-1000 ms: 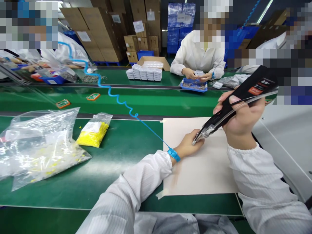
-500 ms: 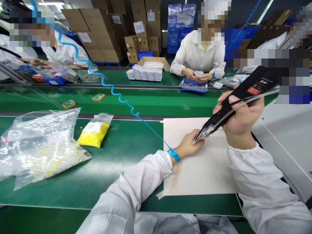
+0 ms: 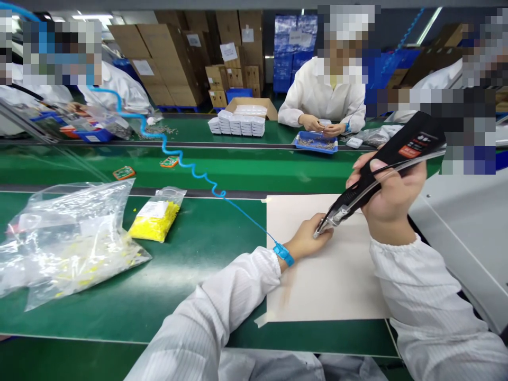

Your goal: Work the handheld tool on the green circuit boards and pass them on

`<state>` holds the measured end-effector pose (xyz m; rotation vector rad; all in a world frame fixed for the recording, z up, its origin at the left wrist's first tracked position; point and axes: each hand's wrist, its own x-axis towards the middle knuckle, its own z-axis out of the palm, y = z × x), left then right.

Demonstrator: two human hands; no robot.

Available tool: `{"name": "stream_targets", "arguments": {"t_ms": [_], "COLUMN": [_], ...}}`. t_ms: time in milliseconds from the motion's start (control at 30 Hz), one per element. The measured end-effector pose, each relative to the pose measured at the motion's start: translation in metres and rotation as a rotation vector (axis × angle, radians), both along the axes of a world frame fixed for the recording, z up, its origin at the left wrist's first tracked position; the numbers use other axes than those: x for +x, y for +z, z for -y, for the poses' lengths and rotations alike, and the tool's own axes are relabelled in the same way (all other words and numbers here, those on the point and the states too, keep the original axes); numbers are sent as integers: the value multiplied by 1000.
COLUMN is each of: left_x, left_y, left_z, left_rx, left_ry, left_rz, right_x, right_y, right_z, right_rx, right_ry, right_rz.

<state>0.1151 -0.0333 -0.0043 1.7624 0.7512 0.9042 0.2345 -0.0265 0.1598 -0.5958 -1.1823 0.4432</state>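
Observation:
My right hand (image 3: 391, 193) is wrapped around a black electric screwdriver (image 3: 413, 138) with an orange-red label, tilted down to the left. A clear tube runs along its underside to a clear and metal nose. That tip meets the fingers of my left hand (image 3: 311, 235), which are curled low over a pale sheet (image 3: 333, 291) taped to the green bench. Whatever the left fingers hold is hidden behind them and the tip. A blue wrist strap (image 3: 283, 254) with a coiled blue cord circles my left wrist.
Left on the bench lie a large clear bag (image 3: 79, 243) and a small bag of yellow pieces (image 3: 154, 219). Two orange-edged circuit boards (image 3: 124, 173) rest on the green conveyor (image 3: 254, 174). Across it, a co-worker (image 3: 323, 95) handles parts over a blue tray (image 3: 315, 143).
The whole view has shifted slightly, with the background lower in the picture. The two boards have moved a little to the right on the conveyor. Both hands keep nearly the same pose.

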Motion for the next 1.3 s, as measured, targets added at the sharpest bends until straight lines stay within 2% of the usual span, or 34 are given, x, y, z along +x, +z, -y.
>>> {"name": "stream_targets", "arguments": {"t_ms": [933,1133,1300], "left_x": [0,2,6], "left_y": [-4,-8,-13], "left_z": [-8,-16,-18], "left_rx": [38,31,47], "left_ry": [-18,15,34], "left_rz": [41,14,26], "right_x": [-1,1,5], "right_y": [4,-8,-18], "right_z": [-3,-5,-5], "right_rx": [-24,-69,-196], "right_ry": [-39,-49,65], "right_rz": [-45,-95,-89]}}
